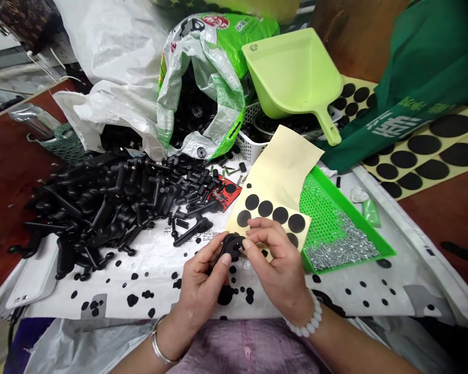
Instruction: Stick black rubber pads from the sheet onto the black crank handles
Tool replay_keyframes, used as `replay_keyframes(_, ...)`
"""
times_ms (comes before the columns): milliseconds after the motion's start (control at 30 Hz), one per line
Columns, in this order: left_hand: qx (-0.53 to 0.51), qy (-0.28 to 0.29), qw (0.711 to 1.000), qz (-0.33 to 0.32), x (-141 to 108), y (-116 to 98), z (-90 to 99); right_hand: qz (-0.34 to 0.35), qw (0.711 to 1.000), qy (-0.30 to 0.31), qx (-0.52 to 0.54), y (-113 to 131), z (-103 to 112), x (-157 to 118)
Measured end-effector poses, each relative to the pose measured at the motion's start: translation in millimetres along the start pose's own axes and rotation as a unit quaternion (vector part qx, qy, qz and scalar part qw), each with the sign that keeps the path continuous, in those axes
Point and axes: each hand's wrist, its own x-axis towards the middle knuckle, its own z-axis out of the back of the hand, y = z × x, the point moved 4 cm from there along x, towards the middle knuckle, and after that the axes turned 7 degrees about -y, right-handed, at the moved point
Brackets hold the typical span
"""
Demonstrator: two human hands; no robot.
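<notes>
Now, two hands at one black part

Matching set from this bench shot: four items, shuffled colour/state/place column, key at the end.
Column 1
1. Dustpan
2. Tray
3. Left hand
4. Right hand

Column 2
A. Silver bangle at its wrist, thumb on a round black part
B. Light green, lying behind the sticker sheet, handle toward the near side
C. White bead bracelet at its wrist, fingertips at the part's edge
D. Bright green, with small silvery metal pieces gathered toward its near side

Pairs: 1-B, 2-D, 3-A, 4-C
</notes>
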Motion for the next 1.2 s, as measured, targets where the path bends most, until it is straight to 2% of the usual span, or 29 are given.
replay_keyframes(100,0.008,-0.008,1.000,0.010,-0.1,3.2,2.1,0.047,0.998,-0.021,-0.047,1.8,3.4,1.7)
replay_keyframes(167,0.007,-0.009,1.000,0.013,-0.8,4.3,2.8,0.007,0.999,-0.013,-0.039,0.1,4.6,4.6)
replay_keyframes(267,0.013,0.007,1.000,-0.001,-2.7,3.6,1.7,-0.104,0.991,0.078,0.035,-2.2,-1.3,8.3)
replay_keyframes(333,0.024,0.016,1.000,-0.009,-3.6,3.5,1.1,-0.144,0.977,0.139,0.078,-0.1,-5.7,10.5)
replay_keyframes(567,-0.007,0.025,0.998,0.050,0.3,10.2,0.7,-0.150,0.968,0.187,0.074,-2.5,-1.9,12.9)
replay_keyframes(700,-0.046,0.020,0.996,0.072,2.7,12.1,-0.7,-0.082,0.974,0.202,0.055,-1.2,0.2,0.5)
replay_keyframes(800,-0.022,0.027,0.996,0.082,1.4,14.6,-0.3,-0.012,0.980,0.198,0.001,3.7,2.9,-5.7)
replay_keyframes(900,-0.003,0.027,0.995,0.093,-1.3,16.4,2.3,0.004,0.977,0.215,0.003,5.6,5.3,-7.1)
replay_keyframes(1200,-0.040,0.054,0.990,0.122,-8.0,13.9,1.7,-0.139,0.964,0.197,0.115,-11.3,3.9,-7.9)
